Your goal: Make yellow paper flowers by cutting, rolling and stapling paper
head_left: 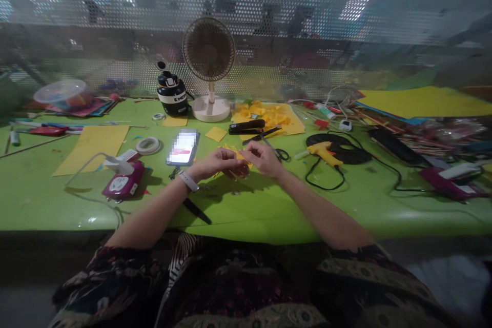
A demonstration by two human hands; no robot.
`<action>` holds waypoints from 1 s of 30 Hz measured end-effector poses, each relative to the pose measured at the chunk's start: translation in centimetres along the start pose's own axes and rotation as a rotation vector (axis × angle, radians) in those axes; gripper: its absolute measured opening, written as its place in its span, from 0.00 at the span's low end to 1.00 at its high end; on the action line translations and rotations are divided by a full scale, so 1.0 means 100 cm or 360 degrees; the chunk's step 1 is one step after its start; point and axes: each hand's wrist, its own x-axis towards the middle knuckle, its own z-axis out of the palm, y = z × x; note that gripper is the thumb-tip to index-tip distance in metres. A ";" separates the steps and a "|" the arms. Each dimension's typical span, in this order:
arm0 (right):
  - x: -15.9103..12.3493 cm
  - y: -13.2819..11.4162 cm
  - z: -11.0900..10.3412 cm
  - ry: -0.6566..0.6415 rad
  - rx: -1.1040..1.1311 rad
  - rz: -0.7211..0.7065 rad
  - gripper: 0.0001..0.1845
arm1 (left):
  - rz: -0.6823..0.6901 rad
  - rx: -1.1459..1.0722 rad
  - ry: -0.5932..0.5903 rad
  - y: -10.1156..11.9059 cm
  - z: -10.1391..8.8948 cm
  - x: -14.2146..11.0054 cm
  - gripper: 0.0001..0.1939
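Paper (239, 155) | between fingertips of left hand (220, 162) and right hand (265, 158) | both pinched around it

Right hand (262, 158) | rightward: path is being blocked by scissors (278, 152), glue gun (321, 150) | nearward: room is being left on table (261, 212)

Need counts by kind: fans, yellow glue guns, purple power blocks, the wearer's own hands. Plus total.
Fan: 1
Yellow glue gun: 1
Purple power blocks: 2
Hands (left hand, right hand): 2
Total: 6
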 end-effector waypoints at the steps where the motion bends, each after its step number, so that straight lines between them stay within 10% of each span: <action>1: 0.000 0.000 0.001 0.0007 -0.0020 -0.0025 0.21 | -0.0014 0.0027 -0.0017 0.000 0.000 0.000 0.20; 30: 0.000 0.003 0.004 -0.0184 -0.0087 0.0029 0.26 | 0.0140 -0.0214 0.0306 -0.008 -0.007 0.007 0.20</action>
